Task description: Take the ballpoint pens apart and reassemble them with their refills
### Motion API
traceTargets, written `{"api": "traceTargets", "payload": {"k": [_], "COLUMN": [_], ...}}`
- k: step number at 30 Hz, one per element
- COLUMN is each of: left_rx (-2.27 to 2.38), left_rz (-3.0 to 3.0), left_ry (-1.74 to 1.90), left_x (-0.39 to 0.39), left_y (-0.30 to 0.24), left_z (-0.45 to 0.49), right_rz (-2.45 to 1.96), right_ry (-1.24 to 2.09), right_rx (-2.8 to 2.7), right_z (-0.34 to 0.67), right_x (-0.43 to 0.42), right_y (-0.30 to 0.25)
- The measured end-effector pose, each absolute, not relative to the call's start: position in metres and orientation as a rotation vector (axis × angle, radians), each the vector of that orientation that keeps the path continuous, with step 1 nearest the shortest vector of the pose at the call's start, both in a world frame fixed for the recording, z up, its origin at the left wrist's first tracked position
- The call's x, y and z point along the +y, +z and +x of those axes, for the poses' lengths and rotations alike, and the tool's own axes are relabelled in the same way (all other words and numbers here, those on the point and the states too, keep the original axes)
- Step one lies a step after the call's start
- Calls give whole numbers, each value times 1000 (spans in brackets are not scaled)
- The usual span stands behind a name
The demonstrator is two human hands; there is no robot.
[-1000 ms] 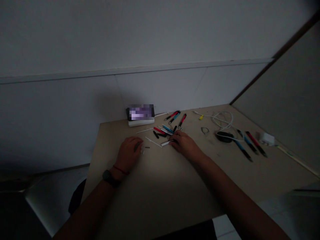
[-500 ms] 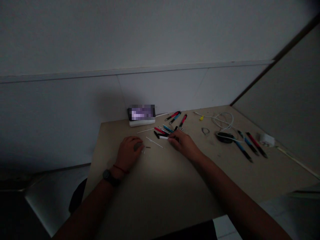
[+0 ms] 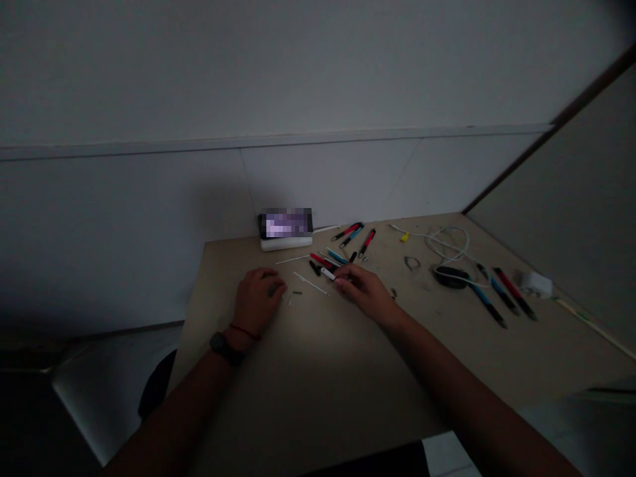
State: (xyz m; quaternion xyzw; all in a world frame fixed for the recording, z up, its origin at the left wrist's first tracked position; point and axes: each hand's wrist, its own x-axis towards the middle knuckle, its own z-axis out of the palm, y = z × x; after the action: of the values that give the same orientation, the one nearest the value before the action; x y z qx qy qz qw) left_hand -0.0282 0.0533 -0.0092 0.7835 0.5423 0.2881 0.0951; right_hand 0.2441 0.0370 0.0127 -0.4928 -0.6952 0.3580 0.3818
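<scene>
While the right hand (image 3: 365,295) is closed in a pinch, a short white pen barrel (image 3: 328,273) is held between its thumb and fingers, with the free end pointed toward the left hand (image 3: 257,301). The left hand is rested on the surface (image 3: 298,371) with its fingers curled inward. A greyish patch is seen at the fingertips, but whether anything is gripped there cannot be told in the dim light.

Between the hands, a thin white rod (image 3: 311,283) is laid on the surface, and a small dark piece (image 3: 297,292) and a tiny pale piece (image 3: 288,299) are found just beside the left fingertips. Just ahead of the right hand, red and black pen parts (image 3: 322,260) are heaped together, and a second thin white rod (image 3: 292,260) is laid ahead of the left hand. Further ahead, whole-looking pens (image 3: 348,231) are lying near a blurred phone on a white stand (image 3: 287,240). Well to the right of the right hand, a white cable (image 3: 447,242) and more pens (image 3: 489,305) are spread out.
</scene>
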Motion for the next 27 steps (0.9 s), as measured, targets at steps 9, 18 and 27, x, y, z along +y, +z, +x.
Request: {"api": "traceTargets", "payload": {"k": [9, 18, 27], "left_rx": [1610, 1682, 1658], "left_rz": [2329, 2306, 2273], "left_ry": [887, 908, 935], "left_x": [56, 58, 61], "left_y": [-13, -12, -13], "left_z": [-31, -32, -35], "right_rz": [-1220, -1208, -1178], "right_ry": [902, 845, 834], "right_rx": [-1775, -1760, -1834], "right_z": [240, 239, 237], "right_x": [33, 32, 29], "right_y": [15, 16, 20]}}
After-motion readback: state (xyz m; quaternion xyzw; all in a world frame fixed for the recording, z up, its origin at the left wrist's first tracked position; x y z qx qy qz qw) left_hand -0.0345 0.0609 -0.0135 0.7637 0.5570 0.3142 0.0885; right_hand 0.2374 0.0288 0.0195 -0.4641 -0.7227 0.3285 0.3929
